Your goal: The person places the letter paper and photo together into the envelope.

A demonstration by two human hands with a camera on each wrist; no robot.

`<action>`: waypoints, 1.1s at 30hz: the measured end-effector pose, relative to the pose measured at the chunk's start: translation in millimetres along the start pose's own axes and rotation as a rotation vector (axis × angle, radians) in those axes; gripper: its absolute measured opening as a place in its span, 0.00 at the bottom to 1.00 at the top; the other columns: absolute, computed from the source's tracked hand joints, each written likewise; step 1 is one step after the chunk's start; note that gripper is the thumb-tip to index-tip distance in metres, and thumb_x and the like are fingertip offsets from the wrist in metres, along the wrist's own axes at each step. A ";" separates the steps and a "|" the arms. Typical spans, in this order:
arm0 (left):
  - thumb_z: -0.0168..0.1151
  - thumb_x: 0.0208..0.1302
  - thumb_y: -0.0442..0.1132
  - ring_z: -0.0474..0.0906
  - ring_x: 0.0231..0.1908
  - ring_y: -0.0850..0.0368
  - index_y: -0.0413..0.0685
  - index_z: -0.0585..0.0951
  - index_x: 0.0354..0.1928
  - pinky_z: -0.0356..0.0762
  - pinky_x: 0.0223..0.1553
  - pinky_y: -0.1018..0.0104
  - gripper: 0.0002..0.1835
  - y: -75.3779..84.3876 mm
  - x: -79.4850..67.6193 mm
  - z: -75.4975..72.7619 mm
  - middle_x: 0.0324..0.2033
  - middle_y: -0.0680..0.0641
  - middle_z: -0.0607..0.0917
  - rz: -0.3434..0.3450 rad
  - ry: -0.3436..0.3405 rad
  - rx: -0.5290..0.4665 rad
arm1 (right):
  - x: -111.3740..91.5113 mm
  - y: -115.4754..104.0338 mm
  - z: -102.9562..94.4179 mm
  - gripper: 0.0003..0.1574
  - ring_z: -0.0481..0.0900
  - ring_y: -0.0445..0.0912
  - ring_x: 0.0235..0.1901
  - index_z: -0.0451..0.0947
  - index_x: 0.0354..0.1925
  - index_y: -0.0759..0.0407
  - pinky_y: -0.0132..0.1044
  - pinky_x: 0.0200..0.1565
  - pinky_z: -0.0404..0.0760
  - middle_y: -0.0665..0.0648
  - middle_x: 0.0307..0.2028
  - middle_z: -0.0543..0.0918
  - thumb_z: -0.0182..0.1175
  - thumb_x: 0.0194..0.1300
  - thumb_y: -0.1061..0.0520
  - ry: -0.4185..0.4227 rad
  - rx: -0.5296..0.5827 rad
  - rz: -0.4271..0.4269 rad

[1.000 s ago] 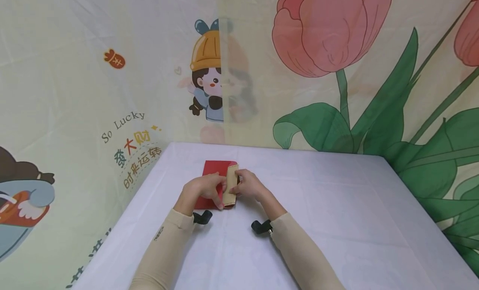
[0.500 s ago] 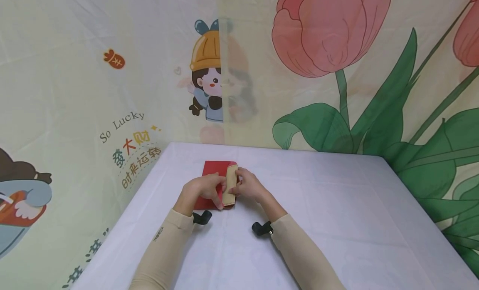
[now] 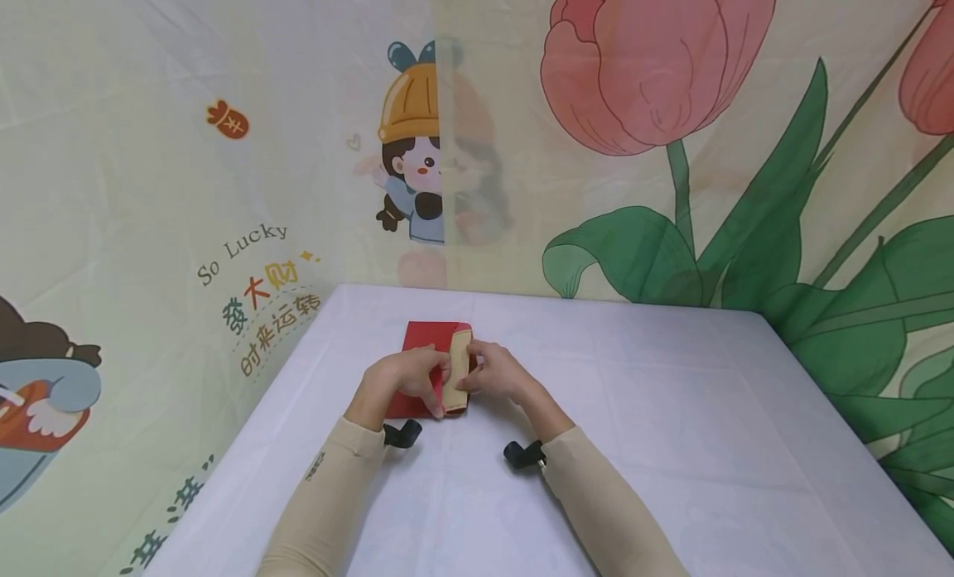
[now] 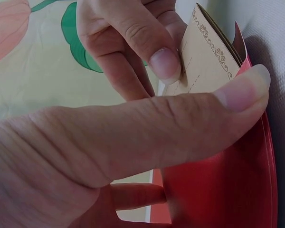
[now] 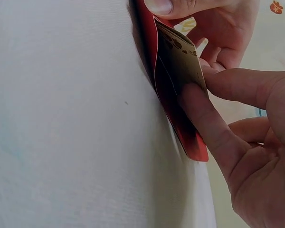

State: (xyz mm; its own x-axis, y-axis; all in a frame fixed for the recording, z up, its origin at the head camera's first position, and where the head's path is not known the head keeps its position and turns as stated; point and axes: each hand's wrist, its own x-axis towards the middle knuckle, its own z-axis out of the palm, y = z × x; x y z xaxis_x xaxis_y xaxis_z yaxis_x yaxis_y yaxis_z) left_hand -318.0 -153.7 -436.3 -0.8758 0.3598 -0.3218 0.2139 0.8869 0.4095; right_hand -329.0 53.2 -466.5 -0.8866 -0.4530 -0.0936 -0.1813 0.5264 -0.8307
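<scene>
A red envelope (image 3: pixel 426 335) lies on the white table in the head view, its mouth towards the right. Partly inside the mouth is a folded tan paper (image 3: pixel 460 363) with a brown floral border, seen close in the left wrist view. My left hand (image 3: pixel 406 370) holds the envelope by its open edge, the thumb lying across the near corner. With thumb and fingers, my right hand (image 3: pixel 498 370) pinches the outer edge of the tan paper. In the right wrist view the envelope's flap (image 5: pixel 197 151) stands apart beneath the paper. The paper's inner end is hidden.
The white-covered table (image 3: pixel 633 428) extends to the right and front of both hands. A printed curtain (image 3: pixel 298 146) hangs behind its far edge. Black camera mounts (image 3: pixel 524 454) stick out from both wrists over the table.
The tan paper and my right fingertips sit very slightly further left, towards the envelope. My left hand holds almost the same place.
</scene>
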 end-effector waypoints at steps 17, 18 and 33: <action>0.89 0.38 0.50 0.71 0.59 0.49 0.61 0.80 0.40 0.83 0.43 0.58 0.28 -0.9 -0.4 1.9 0.71 0.42 0.73 -0.012 0.014 -0.010 | 0.1 0.9 7.8 0.30 0.75 0.51 0.55 0.80 0.58 0.56 0.43 0.51 0.84 0.54 0.51 0.81 0.78 0.59 0.55 -0.015 -0.043 -0.023; 0.89 0.38 0.50 0.71 0.59 0.50 0.61 0.80 0.40 0.84 0.43 0.58 0.28 -0.9 -0.4 2.0 0.70 0.42 0.73 -0.013 0.015 -0.012 | 0.4 0.9 8.8 0.29 0.75 0.51 0.55 0.80 0.57 0.57 0.42 0.49 0.83 0.54 0.50 0.82 0.78 0.59 0.55 -0.016 -0.047 -0.035; 0.88 0.40 0.50 0.66 0.69 0.44 0.62 0.80 0.38 0.82 0.47 0.53 0.25 -4.1 2.3 2.3 0.74 0.40 0.70 0.015 0.012 -0.006 | -3.2 -4.6 18.6 0.19 0.79 0.49 0.48 0.85 0.53 0.50 0.40 0.46 0.84 0.57 0.47 0.86 0.73 0.64 0.58 -0.046 -0.032 -0.091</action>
State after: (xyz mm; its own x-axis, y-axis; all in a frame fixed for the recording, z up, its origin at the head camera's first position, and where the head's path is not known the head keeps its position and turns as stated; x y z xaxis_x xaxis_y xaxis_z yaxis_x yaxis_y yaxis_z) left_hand -319.9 -155.9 -440.7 -0.8776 0.3698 -0.3050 0.2250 0.8796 0.4192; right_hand -317.4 38.9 -472.6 -0.8454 -0.5323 -0.0443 -0.2745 0.5042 -0.8188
